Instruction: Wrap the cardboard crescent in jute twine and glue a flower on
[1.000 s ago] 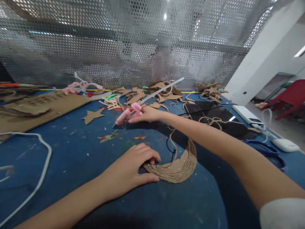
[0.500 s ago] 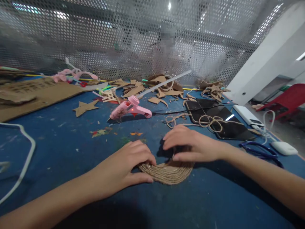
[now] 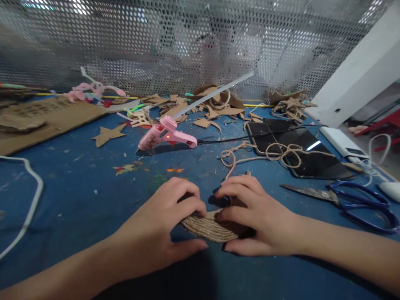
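Observation:
A curved cardboard piece [image 3: 208, 229], covered with rows of brown twine, lies on the blue table in front of me. My left hand [image 3: 168, 214] grips its left end, fingers on top and thumb by the near edge. Around the right end curl the fingers of my right hand [image 3: 259, 218], its thumb at the near edge. They hide much of that end. Loose twine [image 3: 233, 160] runs from beside my right fingers back toward a dark tablet-like device [image 3: 278, 143]. Beyond my hands rests a pink glue gun [image 3: 168, 135], its red light lit and a clear glue stick in its back.
Blue-handled scissors [image 3: 336, 198] lie right of my right hand. A white power bank [image 3: 343, 143] sits at the right edge. A cardboard star [image 3: 108, 135], cardboard scraps [image 3: 206, 123] and a cardboard sheet [image 3: 62, 121] lie farther back. A white cable [image 3: 33, 204] curves at left.
My right hand has come down and nearer, its thumb now at the piece's near edge. My left hand stays at the left end. The view has shifted, showing the scissors more fully.

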Tool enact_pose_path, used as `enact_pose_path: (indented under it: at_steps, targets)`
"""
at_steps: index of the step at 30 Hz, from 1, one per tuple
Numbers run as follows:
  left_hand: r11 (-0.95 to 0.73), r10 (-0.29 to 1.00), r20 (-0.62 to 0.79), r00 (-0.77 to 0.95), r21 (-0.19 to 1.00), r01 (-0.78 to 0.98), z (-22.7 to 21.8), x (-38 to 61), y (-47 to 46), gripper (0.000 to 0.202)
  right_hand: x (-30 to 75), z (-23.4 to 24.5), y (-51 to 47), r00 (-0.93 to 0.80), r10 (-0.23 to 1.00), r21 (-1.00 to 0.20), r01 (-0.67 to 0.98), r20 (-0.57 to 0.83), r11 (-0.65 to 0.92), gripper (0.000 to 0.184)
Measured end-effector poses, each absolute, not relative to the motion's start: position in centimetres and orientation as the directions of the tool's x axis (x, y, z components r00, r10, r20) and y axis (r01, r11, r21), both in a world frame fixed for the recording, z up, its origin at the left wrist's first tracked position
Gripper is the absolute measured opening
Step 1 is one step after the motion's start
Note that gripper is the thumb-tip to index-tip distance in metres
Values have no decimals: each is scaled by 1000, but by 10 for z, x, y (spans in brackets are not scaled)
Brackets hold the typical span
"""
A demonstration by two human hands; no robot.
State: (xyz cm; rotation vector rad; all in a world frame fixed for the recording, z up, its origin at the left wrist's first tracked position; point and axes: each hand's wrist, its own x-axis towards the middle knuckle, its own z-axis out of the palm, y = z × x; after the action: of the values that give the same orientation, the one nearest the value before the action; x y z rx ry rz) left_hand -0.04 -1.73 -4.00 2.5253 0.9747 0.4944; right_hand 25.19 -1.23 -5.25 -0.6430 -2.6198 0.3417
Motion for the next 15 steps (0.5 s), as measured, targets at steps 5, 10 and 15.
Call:
enact_pose_path:
  at_steps: [5,10,15]
  targets:
    - [-723,646,190,739,464,512,-43,3,-15,20,253,-51,-12,-818,494,-387,371,293,844,31]
    - [-713,645,166,746,482,509,-42,4,-12,19,253,-49,-11,-834,489,-422,358,257,833,30]
    - [-669,675,130,727,523,528,-43,4,-13,16,256,-49,-8,-829,490,-386,373,269,844,33]
